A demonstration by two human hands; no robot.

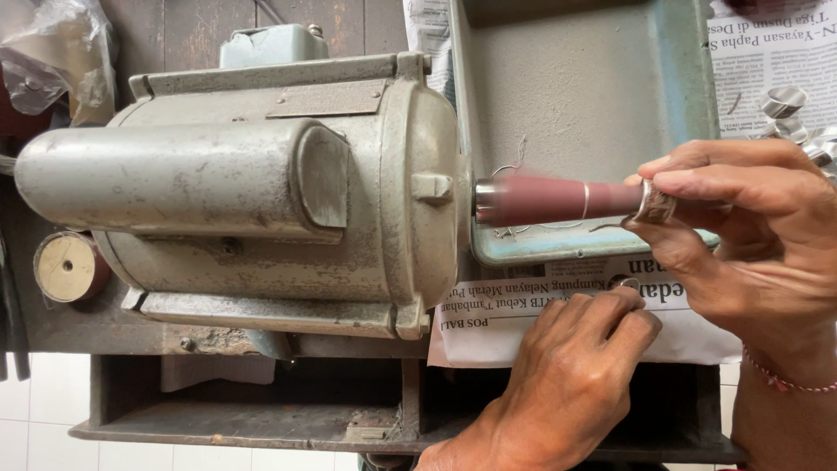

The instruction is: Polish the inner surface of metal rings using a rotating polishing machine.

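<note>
A big grey electric motor (261,192) lies on a dark wooden bench, its shaft carrying a reddish tapered spindle (549,200) that points right. My right hand (750,235) pinches a small silver ring (656,202) at the tip of the spindle. My left hand (575,366) rests lower down on a sheet of newspaper (488,323), its fingertips closed on another small silver ring (624,283).
A grey-green metal tray (593,87) stands behind the spindle. Several shiny metal pieces (789,113) lie on newspaper at the top right. A round spool (68,266) sits left of the motor, crumpled plastic (52,52) at the top left.
</note>
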